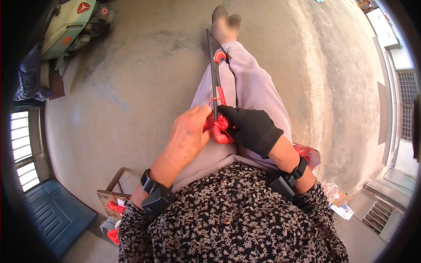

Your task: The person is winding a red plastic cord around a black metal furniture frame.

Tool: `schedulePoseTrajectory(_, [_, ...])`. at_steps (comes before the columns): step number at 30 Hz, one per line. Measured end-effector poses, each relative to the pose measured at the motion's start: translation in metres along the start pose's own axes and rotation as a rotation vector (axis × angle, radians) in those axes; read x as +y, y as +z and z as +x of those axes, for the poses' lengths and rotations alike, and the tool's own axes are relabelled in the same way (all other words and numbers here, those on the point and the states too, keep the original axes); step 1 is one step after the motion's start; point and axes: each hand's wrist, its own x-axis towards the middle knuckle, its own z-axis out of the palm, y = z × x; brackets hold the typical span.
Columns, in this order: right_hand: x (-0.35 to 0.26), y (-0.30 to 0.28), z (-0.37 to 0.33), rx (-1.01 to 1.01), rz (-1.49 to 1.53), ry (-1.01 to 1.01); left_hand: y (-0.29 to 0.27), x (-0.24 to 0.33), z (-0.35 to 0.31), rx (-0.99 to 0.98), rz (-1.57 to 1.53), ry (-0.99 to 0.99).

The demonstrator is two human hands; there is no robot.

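Observation:
Over my lap, my bare left hand [187,130] is closed, its fingertips pinching at a red braided cord [223,138]. My right hand [251,128], in a black glove, is closed on the other side of the same cord, its fingers partly hidden. Between the hands stands the lower end of a long, thin dark strip [213,72], which reaches away along my legs toward my feet. A red band [219,56] sits near its far part, beside a second thin dark strand. A thin red loop passes around the strip just above my fingers.
My legs [263,83] in pale trousers stretch forward, with patterned shoes at the far end. A wooden stool or frame [109,199] with red cord stands at my left. Plastic bags [309,155] lie at my right. A scooter [70,26] is parked at far left, above a blue door [57,215].

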Motion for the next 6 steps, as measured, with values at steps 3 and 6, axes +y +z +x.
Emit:
schedulePoseTrajectory(3, [0.009, 0.000, -0.006, 0.033, 0.049, -0.094, -0.002, 0.011, 0.006, 0.011, -0.310, -0.074])
schedulePoseTrajectory(6, [0.023, 0.007, -0.010, 0.090, 0.255, -0.101, -0.013, 0.000, 0.006, 0.252, -0.093, 0.078])
